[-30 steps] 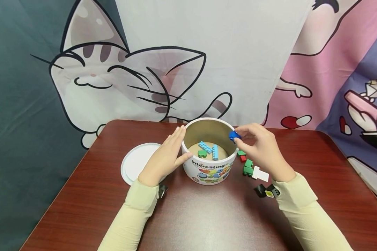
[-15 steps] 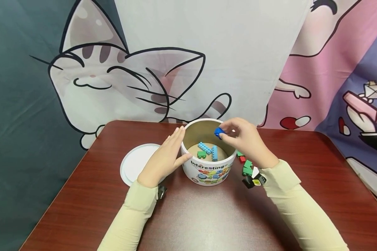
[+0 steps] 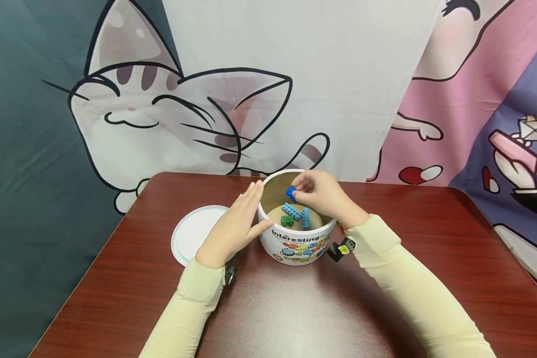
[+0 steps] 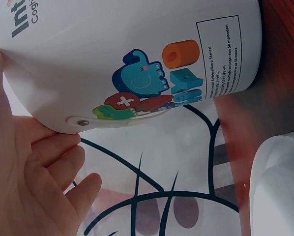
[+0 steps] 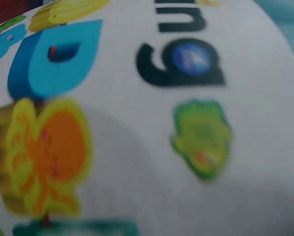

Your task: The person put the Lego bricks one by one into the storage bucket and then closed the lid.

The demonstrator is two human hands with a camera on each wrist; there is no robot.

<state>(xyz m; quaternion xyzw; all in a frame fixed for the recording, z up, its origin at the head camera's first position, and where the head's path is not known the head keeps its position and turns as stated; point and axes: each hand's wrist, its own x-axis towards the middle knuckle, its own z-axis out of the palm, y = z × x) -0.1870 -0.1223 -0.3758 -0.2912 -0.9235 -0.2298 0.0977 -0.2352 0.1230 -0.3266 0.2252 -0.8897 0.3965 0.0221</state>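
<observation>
Tabletop (image 3: pixel 268 303): blue brick (image 3: pixel 290 193) now farther left

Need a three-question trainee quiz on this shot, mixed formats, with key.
1. Multiple choice: the pinched brick in the right hand is: a) red, b) dark blue, c) yellow.
2. True or false: the white lid lies on the table, off the tub, partly hidden by the left hand.
3. Count: how many light-blue bricks show inside the tub?

Key: 1. b; 2. true; 3. two.
</observation>
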